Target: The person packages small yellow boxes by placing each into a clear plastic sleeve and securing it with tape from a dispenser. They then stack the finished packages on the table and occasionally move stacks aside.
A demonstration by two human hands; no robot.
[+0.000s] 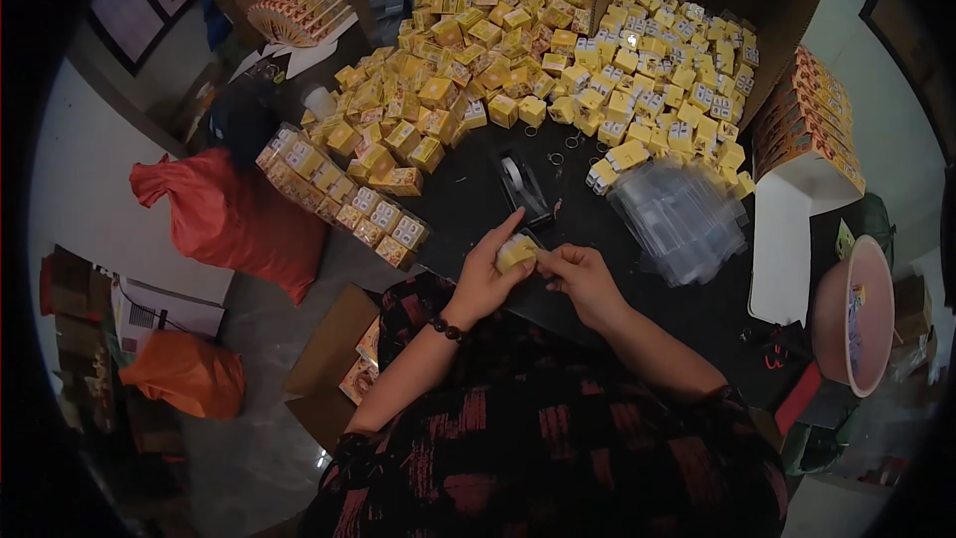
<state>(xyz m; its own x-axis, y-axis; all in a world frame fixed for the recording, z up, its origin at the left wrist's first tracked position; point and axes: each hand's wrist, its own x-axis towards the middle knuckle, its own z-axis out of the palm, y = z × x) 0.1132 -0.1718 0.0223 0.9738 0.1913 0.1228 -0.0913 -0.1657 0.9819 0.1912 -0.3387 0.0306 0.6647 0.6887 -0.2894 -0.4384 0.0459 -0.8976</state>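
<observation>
In the middle of the head view, my left hand is wrapped round a small yellow box. The thumb and fingers of my right hand are pinched together at the box's right side; what they hold there is too small to make out. Just beyond my hands stands a black tape dispenser with a clear roll. Clear plastic sleeves lie stacked to the right. A large heap of yellow boxes and a heap of yellow and white pieces cover the back of the dark table.
Rows of packed boxes line the table's left edge, beside a red bag. An open carton and an orange bag are lower left. At the right are printed cards, a pink basin and red-handled scissors.
</observation>
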